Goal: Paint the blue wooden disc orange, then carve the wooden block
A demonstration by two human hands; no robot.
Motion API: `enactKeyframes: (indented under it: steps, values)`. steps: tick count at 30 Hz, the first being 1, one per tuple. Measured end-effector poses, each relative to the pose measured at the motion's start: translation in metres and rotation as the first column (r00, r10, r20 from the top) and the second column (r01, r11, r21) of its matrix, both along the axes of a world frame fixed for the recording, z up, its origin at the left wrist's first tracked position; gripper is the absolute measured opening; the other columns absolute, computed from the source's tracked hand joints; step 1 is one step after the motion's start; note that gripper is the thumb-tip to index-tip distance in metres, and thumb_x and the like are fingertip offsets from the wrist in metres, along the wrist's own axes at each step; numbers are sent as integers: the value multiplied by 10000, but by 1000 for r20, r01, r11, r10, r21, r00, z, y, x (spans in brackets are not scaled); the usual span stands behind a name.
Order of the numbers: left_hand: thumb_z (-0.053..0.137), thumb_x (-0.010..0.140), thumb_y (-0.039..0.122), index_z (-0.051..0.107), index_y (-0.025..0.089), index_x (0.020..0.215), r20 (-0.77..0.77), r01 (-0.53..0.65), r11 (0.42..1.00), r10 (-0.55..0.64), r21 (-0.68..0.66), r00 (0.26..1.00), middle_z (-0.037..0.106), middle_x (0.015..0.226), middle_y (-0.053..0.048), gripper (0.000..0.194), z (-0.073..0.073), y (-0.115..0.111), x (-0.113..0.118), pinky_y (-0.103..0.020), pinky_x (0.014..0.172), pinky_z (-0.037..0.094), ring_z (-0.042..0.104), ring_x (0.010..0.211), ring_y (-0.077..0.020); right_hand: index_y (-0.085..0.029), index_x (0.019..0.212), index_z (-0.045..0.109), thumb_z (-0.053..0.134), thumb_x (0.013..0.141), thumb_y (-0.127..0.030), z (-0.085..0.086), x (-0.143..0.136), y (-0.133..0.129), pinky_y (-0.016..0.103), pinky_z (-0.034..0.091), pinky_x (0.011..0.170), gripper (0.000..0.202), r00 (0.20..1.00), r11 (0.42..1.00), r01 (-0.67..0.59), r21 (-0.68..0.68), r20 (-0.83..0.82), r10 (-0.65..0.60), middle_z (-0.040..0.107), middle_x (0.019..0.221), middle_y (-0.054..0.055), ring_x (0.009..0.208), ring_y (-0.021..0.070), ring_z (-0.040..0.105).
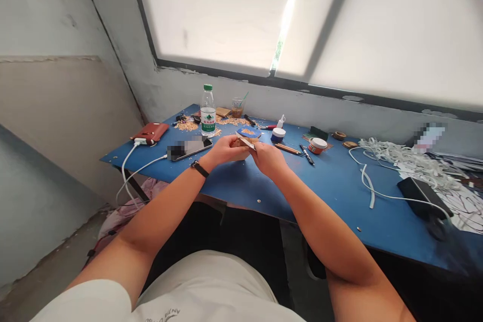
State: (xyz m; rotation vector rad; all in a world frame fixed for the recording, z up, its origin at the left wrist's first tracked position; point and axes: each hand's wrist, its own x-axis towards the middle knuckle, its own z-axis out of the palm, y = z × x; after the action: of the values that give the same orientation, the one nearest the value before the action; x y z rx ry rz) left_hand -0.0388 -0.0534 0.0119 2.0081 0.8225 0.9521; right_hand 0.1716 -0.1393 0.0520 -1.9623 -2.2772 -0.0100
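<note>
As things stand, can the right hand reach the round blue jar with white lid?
Probably yes: the blue jar stands just beyond the right hand, near slim, low-lying wooden-handled tools. The hand's grip on the thin, flat pale piece would likely need releasing first.

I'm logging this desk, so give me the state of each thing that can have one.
Small piece, partly hidden, held in left hand and right hand
Water bottle, upright, capped
Phone, flat, plugged in
Red case, flat
Blue jar, lidded
Orange jar, lidded
Cup, upright, partly filled
Squeeze bottle, upright
Pen, flat
</note>
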Motion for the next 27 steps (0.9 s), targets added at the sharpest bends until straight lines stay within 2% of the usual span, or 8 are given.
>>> enactKeyframes:
  steps: [3, 7, 10, 13, 16, 20, 23, 27]
  values:
    - [937, 1010, 738, 707, 231, 908, -131, -155, 979, 172, 132, 976, 616, 812, -3, 566, 15, -5, -5, -356, 770, 464, 577, 826, -217, -147, 1448, 831, 532, 1317, -350, -16, 6, 11, 406, 590, 966, 384, 989, 997, -51, 50, -137, 57, 897, 1345, 235, 1213, 375, 857]
    - [844, 1100, 582, 534, 260, 774, -377, -174, 941, 279, 289, 883, 616, 781, -31, 554, 47, -2, -8, -373, 745, 399, 586, 799, -233, -185, 1304, 790, 607, 1147, -268, -35, 12, 28, 431, 599, 932, 255, 919, 979, -132, 156, -351, 180, 848, 1174, 177, 1065, 352, 769]
    - [857, 1100, 528, 584, 263, 801, -529, -123, 927, 306, 353, 791, 678, 811, -64, 483, 70, 2, -5, -388, 741, 388, 644, 825, -267, -245, 1116, 726, 584, 1082, -245, -42, 11, 37, 473, 617, 979, 146, 886, 971, -153, 182, -410, 216, 793, 1131, 170, 1059, 358, 714]
    - [850, 1130, 516, 681, 248, 858, -630, -87, 922, 323, 376, 706, 753, 865, -100, 417, 84, 5, 3, -393, 766, 413, 703, 879, -301, -274, 1047, 663, 552, 1098, -252, -43, 11, 41, 489, 606, 1043, 124, 889, 975, -146, 170, -409, 205, 762, 1118, 153, 1102, 356, 692]
    - [827, 1154, 478, 740, 232, 922, -685, -64, 934, 303, 352, 662, 803, 923, -123, 348, 87, 8, 11, -396, 799, 447, 734, 921, -319, -277, 1049, 648, 525, 1156, -282, -41, 14, 40, 438, 565, 962, 163, 903, 986, -112, 121, -403, 152, 737, 1026, 111, 1009, 328, 666]
    - [769, 1209, 441, 734, 229, 1020, -675, -88, 944, 292, 319, 678, 848, 1038, -131, 286, 75, 9, 19, -370, 791, 433, 712, 948, -294, -263, 1133, 699, 499, 1268, -385, -39, 20, 33, 390, 497, 856, 271, 921, 999, -45, 31, -385, 53, 740, 944, 78, 906, 305, 661]
    - [837, 1195, 463, 713, 236, 1087, -636, -119, 932, 322, 341, 701, 868, 1137, -138, 280, 64, 9, 20, -356, 774, 384, 710, 981, -289, -217, 1364, 753, 523, 1283, -417, -34, 21, 25, 396, 541, 895, 315, 929, 1000, -16, -3, -369, 14, 848, 1107, 135, 1023, 343, 766]
    - [912, 1155, 400, 739, 223, 1152, -614, -148, 930, 336, 336, 714, 864, 1166, -151, 247, 59, 8, 19, -368, 794, 392, 746, 1007, -316, -129, 1745, 643, 531, 1271, -342, -22, 12, 13, 435, 628, 1041, 532, 949, 1000, -18, -6, -315, 15, 904, 1438, 246, 1297, 405, 849]
